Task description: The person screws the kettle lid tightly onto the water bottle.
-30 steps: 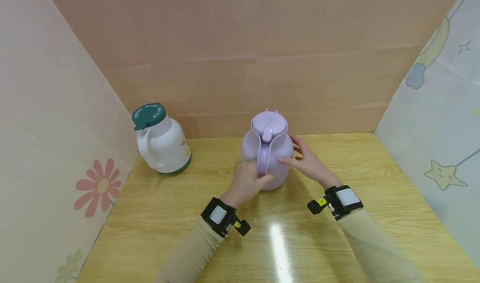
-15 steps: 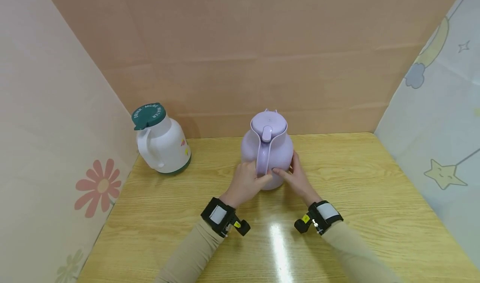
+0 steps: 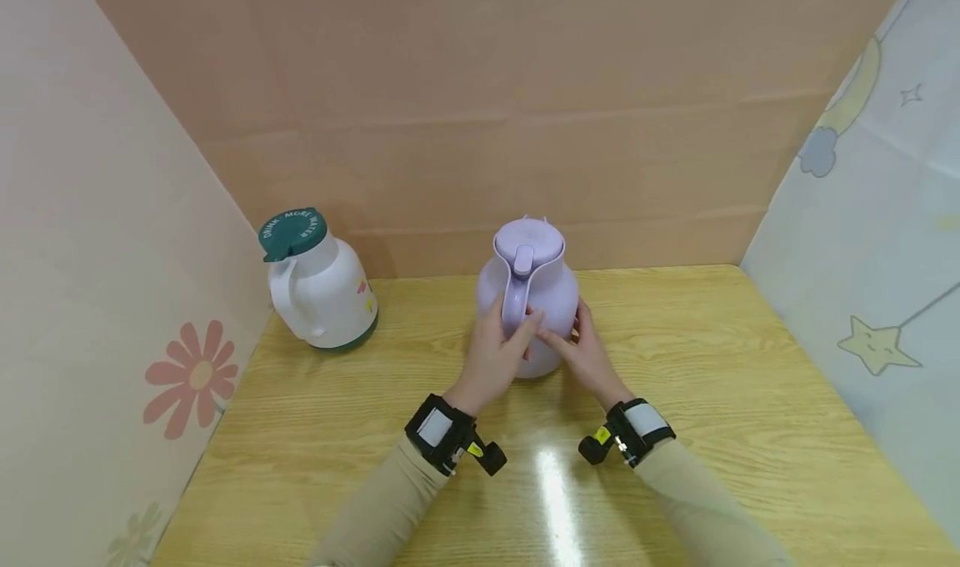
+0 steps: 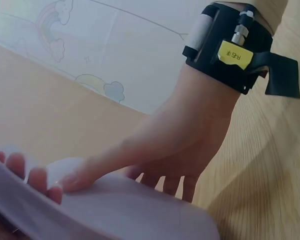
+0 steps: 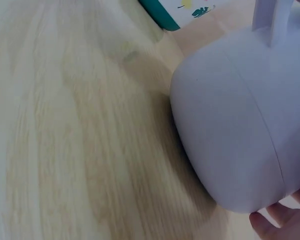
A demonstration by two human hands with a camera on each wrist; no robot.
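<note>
A lilac jug (image 3: pixel 551 296) with a lid and a curved handle (image 3: pixel 512 303) stands upright on the wooden table (image 3: pixel 712 367), handle towards me. My left hand (image 3: pixel 497 352) grips the handle, thumb on its right side and fingers on its left. My right hand (image 3: pixel 579 348) clasps the jug's lower right side, thumb close to the left thumb. In the left wrist view the right hand (image 4: pixel 190 145) lies on the jug (image 4: pixel 130 210) beside my left fingertips (image 4: pixel 37 177). The right wrist view shows the jug's belly (image 5: pixel 240 125) with fingertips (image 5: pixel 285 222) under it.
A white jug (image 3: pixel 322 292) with a dark green lid and base stands at the back left, near the flowered left wall (image 3: pixel 112 300). A tan back wall (image 3: pixel 487 133) and a pale right wall (image 3: pixel 862 258) close in the table.
My right hand has slid from the jug's far right side round to its near side, next to the handle. My left hand has moved up the handle. The jug stays on the table.
</note>
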